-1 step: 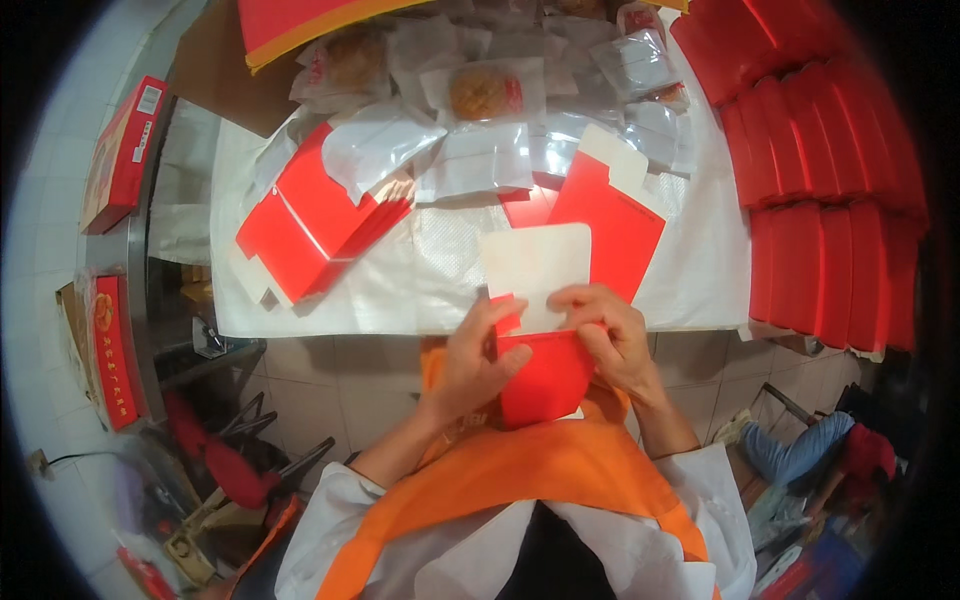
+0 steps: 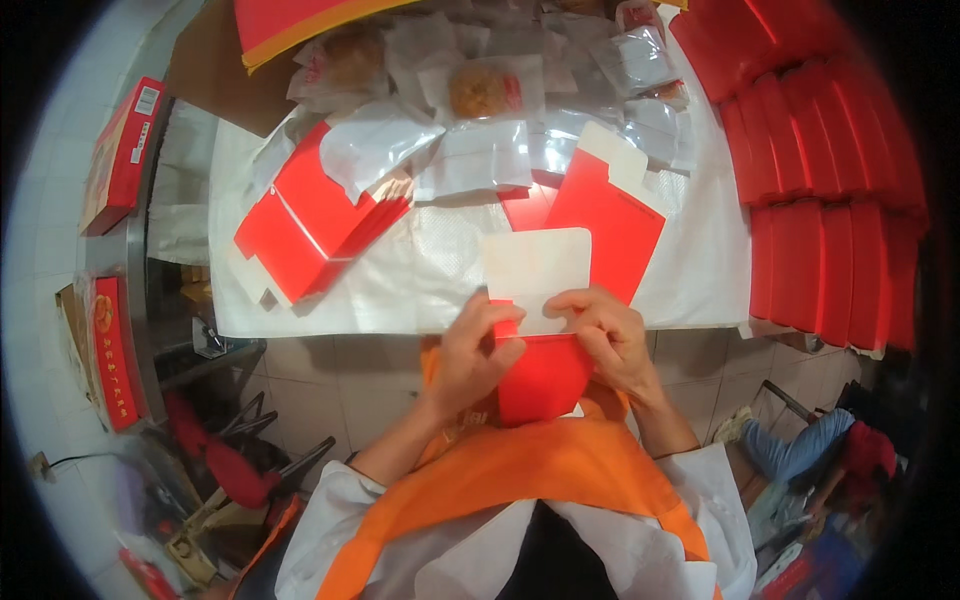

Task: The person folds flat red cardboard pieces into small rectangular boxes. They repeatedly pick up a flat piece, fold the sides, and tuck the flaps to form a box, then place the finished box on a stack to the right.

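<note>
A folding carton [image 2: 545, 378], red outside and white inside, is held at the table's near edge, in front of my orange apron. Its white flap [image 2: 540, 268] stands out toward the table. My left hand [image 2: 474, 352] grips the carton's left side, thumb on the red face and fingers at a small red side tab. My right hand [image 2: 612, 340] pinches the right side, its fingers bent over the white inside. Just beyond lies another flat red carton [image 2: 612, 228]. To the left is a stack of flat red cartons [image 2: 300, 228], bound by a pale strap.
Clear packets of wrapped baked goods [image 2: 480, 92] are heaped at the back of the white-covered table [image 2: 440, 262]. Rows of red boxes [image 2: 815, 140] stand stacked at the right. Red printed boxes [image 2: 118, 160] rest on the left edge. Another person's jeans-clad leg [image 2: 795, 450] shows at lower right.
The carton and its white flap have shifted very slightly toward me. My left thumb sits a little higher on the red face. Both hands keep their hold.
</note>
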`<action>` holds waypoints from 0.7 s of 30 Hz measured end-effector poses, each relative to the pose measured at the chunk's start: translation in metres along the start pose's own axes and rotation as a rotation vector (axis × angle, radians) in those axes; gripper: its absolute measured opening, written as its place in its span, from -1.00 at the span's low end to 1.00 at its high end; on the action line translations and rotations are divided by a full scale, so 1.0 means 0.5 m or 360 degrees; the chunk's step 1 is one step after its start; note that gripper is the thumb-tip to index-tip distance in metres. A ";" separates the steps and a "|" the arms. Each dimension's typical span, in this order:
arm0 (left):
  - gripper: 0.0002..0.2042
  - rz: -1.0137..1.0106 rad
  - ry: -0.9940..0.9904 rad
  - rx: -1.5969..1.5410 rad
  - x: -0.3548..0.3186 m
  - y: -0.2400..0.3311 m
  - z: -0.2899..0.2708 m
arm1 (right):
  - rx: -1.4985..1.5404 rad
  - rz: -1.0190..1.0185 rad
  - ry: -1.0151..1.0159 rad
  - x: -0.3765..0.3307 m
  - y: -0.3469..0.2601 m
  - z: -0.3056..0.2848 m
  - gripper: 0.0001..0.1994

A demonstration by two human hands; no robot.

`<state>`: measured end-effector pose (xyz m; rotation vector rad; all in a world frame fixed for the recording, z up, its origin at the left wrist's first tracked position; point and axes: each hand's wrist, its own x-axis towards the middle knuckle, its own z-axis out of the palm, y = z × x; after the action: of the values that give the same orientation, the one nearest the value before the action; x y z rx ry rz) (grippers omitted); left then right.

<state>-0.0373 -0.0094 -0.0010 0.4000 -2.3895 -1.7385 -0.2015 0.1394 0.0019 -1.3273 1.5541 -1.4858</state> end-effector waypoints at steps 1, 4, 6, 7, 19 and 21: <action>-0.61 0.0055 0.0051 -0.0052 0.006 -0.004 -0.001 | 0.0015 -0.0044 -0.0079 -0.009 0.008 0.000 -0.75; -0.73 0.0230 0.0368 -0.0376 0.021 -0.004 0.008 | 0.0084 -0.0018 0.0600 -0.004 0.013 0.047 -0.76; -0.75 0.0354 0.0809 -0.0833 0.039 0.014 0.046 | 0.0630 0.0031 0.1052 0.036 -0.015 0.088 -0.73; -0.75 0.0321 0.0850 -0.0920 0.042 0.021 0.050 | 0.0908 0.0056 0.1272 0.051 -0.026 0.096 -0.71; -0.77 0.0269 0.0670 -0.0278 0.055 0.051 0.029 | 0.0834 0.0388 0.0767 0.032 -0.024 0.069 -0.78; -0.79 0.0278 0.0655 -0.0227 0.053 0.040 0.025 | 0.0809 0.0359 0.0724 0.029 -0.018 0.068 -0.82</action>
<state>-0.0685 -0.0002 0.0134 0.4609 -1.9404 -1.5595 -0.1729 0.1151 0.0072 -0.5311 1.3852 -1.9494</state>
